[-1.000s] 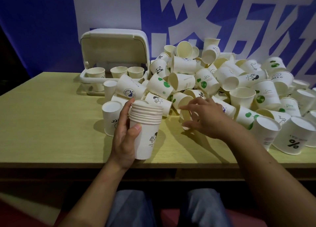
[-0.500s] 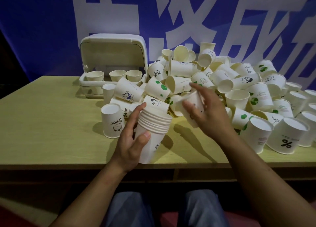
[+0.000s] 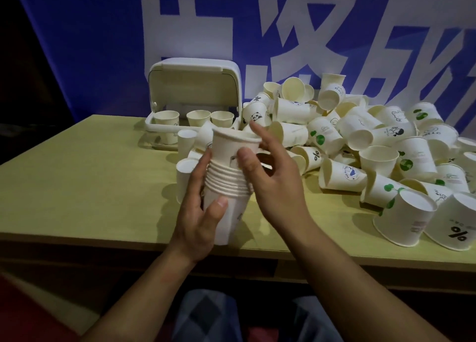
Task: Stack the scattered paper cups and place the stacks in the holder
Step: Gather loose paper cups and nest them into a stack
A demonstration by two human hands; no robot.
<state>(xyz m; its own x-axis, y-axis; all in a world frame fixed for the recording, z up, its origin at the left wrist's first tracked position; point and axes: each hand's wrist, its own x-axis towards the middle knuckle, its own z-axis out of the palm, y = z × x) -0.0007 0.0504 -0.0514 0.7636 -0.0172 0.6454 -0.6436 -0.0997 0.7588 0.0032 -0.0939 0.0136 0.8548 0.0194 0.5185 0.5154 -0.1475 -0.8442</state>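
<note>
Over the near edge of the tabletop [image 3: 77, 187], the left hand [image 3: 198, 220] grips the stack of paper cups [image 3: 226, 192], fingers wrapped round its lower body. The right hand [image 3: 273, 184] pinches the top cup [image 3: 235, 148], part-seated in the stack; half a second ago it was only lifting that cup from the pile. The stacking step is in hand; next, I judge, the cup needs pressing fully down. Beyond, loose cups [image 3: 360, 140] crowd the right side. The holder [image 3: 190, 99] stands open at the far edge, cups inside.
</note>
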